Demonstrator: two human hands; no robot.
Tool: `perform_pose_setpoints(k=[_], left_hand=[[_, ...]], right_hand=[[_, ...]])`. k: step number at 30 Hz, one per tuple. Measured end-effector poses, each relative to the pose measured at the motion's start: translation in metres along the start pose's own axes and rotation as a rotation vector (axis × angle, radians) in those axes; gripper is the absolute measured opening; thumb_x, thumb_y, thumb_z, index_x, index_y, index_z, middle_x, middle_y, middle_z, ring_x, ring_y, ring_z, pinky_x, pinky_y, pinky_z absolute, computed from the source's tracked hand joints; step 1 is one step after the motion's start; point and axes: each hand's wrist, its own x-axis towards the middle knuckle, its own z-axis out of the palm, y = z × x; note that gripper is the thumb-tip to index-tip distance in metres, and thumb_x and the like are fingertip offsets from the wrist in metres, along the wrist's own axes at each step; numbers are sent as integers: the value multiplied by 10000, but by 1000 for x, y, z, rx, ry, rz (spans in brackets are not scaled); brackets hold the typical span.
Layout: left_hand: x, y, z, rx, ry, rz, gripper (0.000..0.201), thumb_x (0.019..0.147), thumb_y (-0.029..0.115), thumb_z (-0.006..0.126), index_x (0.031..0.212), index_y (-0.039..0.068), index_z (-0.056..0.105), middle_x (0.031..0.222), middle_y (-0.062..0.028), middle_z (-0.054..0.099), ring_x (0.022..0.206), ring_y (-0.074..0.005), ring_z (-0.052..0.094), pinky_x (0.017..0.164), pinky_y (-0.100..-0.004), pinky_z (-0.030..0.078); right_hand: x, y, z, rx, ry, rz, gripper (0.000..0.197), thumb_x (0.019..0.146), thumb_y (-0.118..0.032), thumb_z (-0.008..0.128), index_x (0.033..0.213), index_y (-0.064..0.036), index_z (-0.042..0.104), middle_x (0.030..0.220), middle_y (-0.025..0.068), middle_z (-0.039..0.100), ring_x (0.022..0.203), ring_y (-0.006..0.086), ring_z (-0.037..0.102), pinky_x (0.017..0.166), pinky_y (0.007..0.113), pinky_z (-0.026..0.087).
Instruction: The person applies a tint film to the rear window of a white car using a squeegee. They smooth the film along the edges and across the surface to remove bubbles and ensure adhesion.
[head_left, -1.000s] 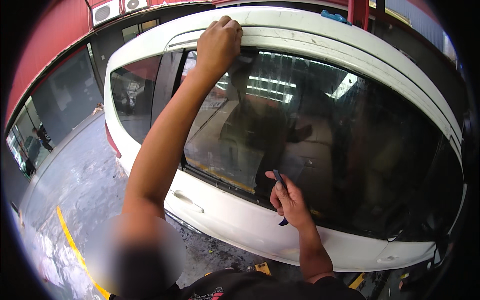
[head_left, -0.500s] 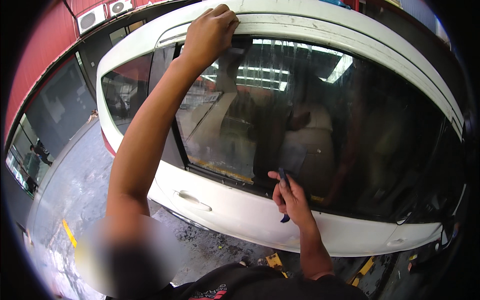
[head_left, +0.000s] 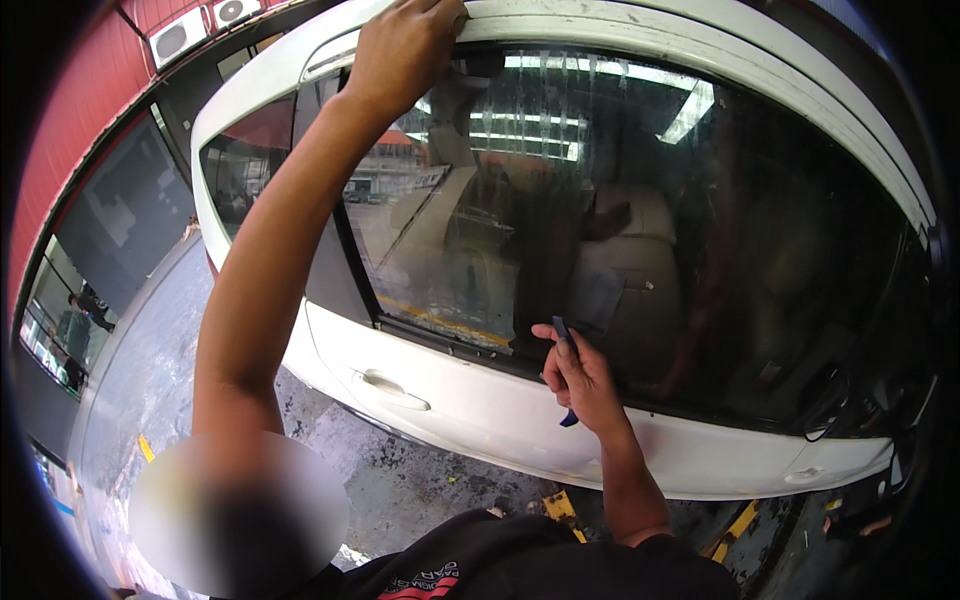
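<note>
A white car (head_left: 480, 420) stands side-on in front of me, its dark side window (head_left: 640, 270) streaked with water marks near the top. My left hand (head_left: 408, 50) reaches up to the window's top edge by the roof, fingers curled. What those fingers hold, if anything, is hidden. Just outside the window's lower edge, my right hand (head_left: 578, 378) grips a slim dark blue hand tool (head_left: 562, 330). One end of the tool sticks up past the thumb, the other below the fist. The index finger points left toward the glass.
Left of my right hand is the white door handle (head_left: 392, 390). A side mirror (head_left: 850, 405) is at the far right. Yellow floor pieces (head_left: 563, 507) lie below the car on stained grey concrete. At the far left, a grey wall (head_left: 125, 200) carries air-conditioner units (head_left: 178, 40).
The view has shifted a little, so the window and my left hand sit higher in the picture. Both hands keep nearly the same places on the car and the same grips.
</note>
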Motion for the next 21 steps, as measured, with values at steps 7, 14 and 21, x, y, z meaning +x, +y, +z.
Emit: perform_pose_setpoints(k=[7, 14, 21], left_hand=[[-5, -13, -11, -241, -105, -67, 150, 951, 122, 655, 872, 22, 734, 887, -153, 684, 820, -373, 677, 746, -457, 538], [-2, -13, -4, 71, -98, 44, 107, 940, 90, 632, 870, 21, 677, 864, -167, 639, 809, -374, 678, 736, -469, 531], [3, -19, -16, -259, -199, -107, 161, 939, 160, 709, 901, 10, 754, 915, -185, 722, 855, -343, 714, 778, -426, 553]], right_hand=[[0, -10, 12, -31, -90, -53, 447, 1151, -384, 421, 1468, -95, 550, 714, -41, 472, 584, 21, 378, 531, 209, 333], [6, 2, 3, -6, -38, -11, 442, 1152, -385, 418, 1452, -90, 551, 702, -43, 466, 566, 19, 376, 512, 206, 323], [1, -5, 10, -18, -86, -32, 465, 1148, -373, 433, 1458, -39, 526, 713, -34, 476, 547, 17, 355, 491, 204, 312]])
